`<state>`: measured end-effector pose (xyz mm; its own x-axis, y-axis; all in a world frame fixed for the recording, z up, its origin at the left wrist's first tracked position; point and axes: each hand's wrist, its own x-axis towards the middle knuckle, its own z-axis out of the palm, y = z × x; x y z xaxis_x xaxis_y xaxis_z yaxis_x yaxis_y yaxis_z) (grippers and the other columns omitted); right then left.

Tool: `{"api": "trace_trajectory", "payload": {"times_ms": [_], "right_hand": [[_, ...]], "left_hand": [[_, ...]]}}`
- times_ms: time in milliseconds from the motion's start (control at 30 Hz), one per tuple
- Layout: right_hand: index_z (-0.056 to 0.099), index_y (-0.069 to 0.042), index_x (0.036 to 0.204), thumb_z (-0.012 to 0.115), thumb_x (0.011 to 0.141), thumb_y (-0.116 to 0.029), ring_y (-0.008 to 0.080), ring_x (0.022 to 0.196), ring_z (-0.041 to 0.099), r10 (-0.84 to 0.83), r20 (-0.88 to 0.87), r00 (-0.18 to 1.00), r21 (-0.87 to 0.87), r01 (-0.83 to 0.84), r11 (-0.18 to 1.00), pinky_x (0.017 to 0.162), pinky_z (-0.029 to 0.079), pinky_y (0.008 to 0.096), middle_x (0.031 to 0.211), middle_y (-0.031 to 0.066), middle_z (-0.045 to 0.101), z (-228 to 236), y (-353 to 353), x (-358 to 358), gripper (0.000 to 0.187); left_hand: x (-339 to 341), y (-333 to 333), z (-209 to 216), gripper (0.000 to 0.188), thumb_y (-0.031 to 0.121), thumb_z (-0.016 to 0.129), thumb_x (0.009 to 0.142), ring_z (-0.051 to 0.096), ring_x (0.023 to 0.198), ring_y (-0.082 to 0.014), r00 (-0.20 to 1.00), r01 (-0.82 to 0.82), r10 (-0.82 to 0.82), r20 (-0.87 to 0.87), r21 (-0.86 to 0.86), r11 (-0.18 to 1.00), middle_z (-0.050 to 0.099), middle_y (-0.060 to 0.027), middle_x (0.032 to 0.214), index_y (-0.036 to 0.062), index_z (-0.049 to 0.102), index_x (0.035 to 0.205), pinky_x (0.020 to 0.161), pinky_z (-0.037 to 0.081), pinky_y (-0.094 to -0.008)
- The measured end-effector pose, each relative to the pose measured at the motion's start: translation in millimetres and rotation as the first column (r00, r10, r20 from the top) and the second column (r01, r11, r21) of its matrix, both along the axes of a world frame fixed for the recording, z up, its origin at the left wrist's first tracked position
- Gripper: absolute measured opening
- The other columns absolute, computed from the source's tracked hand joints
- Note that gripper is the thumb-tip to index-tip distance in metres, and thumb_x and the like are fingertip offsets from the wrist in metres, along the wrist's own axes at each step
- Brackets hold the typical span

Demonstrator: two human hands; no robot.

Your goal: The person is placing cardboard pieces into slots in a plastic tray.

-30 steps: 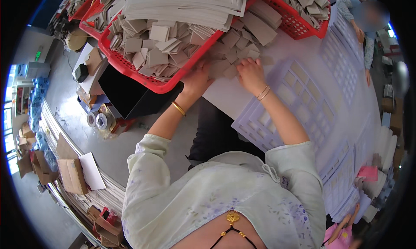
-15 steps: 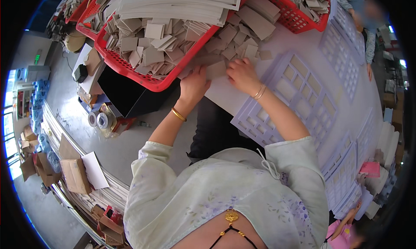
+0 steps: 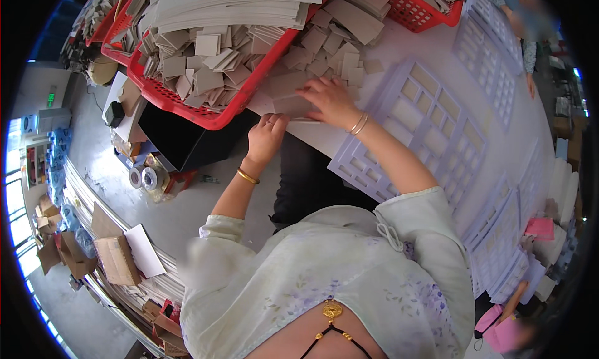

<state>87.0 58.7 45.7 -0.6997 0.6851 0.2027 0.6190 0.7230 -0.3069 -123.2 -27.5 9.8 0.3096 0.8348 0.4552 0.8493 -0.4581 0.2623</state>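
Note:
A flat grey cardboard piece lies at the near edge of the work table, between my hands. My left hand is closed at its near left corner, fingers curled and pressed together at the table edge. Over the right end of the piece, my right hand has its fingers apart, the fingertips above or lightly on the card; contact is hard to see. Several loose grey cardboard pieces are heaped just beyond. To the right of my right hand lie stacked pale lilac grid frames with rectangular openings.
A red plastic basket full of cardboard pieces stands left of the heap, with long pale strips across its top. Another red basket is at the far right. A dark box sits below the table's left side. Co-workers are at the right rim.
My left hand has drawn back toward me, to the near edge of the cardboard piece. My right hand has shifted left and nearer, its fingers spreading. The whole view has moved slightly.

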Motion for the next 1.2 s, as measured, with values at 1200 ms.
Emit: {"api": "trace_trajectory", "payload": {"times_ms": [1200], "right_hand": [[0.058,-0.003,0.111,0.062,0.087,-0.003,0.0055,0.071,0.057,-0.735,-0.633,0.243,-0.511,0.582,0.633,0.063,0.047,0.0204,0.093,0.0046,0.066,23,-85,244,0.023]], "left_hand": [[206,68,46,0.010,0.004,0.061,0.079,0.061,0.078,-0.0312,0.791,0.583,-0.381,0.479,-0.398,0.708,0.062,-0.0124,0.085,0.0049,0.064,0.088,0.069,0.049,-0.0386]]}}
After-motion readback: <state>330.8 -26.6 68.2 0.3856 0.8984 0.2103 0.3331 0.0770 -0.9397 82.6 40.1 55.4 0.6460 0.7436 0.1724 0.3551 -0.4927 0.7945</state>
